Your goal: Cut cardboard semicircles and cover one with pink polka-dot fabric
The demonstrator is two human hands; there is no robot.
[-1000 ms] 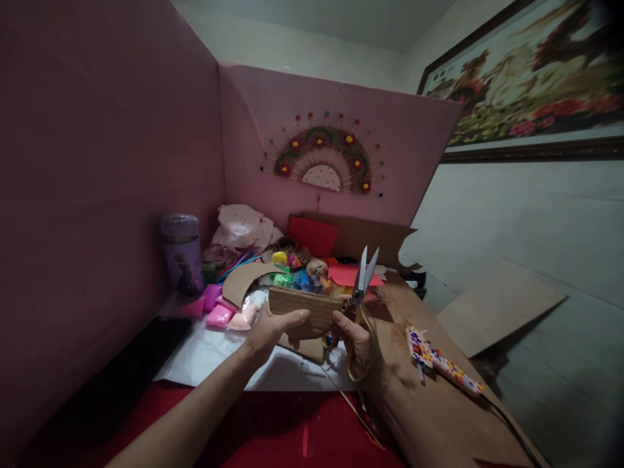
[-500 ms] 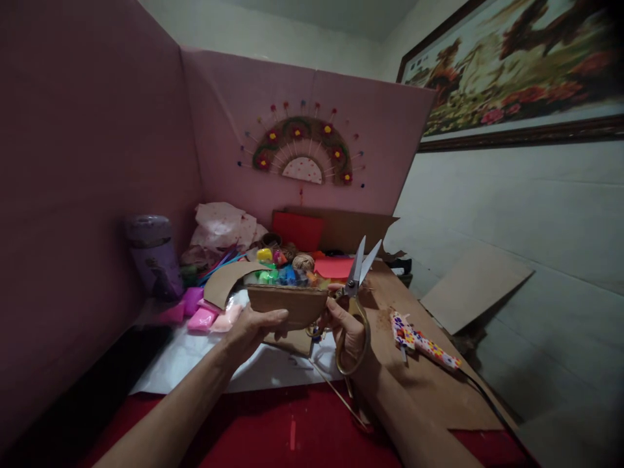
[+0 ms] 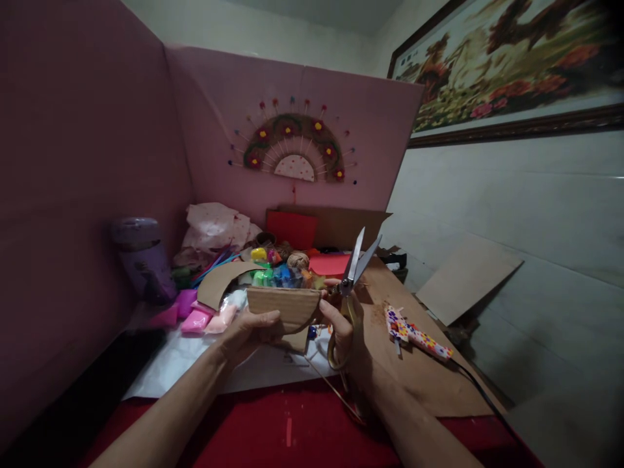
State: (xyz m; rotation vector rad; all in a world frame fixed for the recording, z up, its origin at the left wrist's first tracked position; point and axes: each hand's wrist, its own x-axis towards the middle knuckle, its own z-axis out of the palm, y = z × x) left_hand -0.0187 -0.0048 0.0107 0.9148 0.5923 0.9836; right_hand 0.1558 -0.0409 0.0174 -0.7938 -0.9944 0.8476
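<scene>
Left hand point(image 3: 246, 328), fingers closed on a cardboard piece point(image 3: 283, 305); right hand point(image 3: 341, 331), fingers through the handles of scissors point(image 3: 351, 276), blades apart, above the counter point(image 3: 292, 429).

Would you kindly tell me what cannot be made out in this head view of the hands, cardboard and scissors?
All in the head view:
Cardboard piece: lower left part covered by the left hand.
Scissors: handle loops largely hidden by the right hand.
Purple bottle: dim and blurred, print unreadable.
Coloured bits: partly behind the cardboard piece, too small to identify.
Framed picture: cut off by the top and right edges.
</scene>
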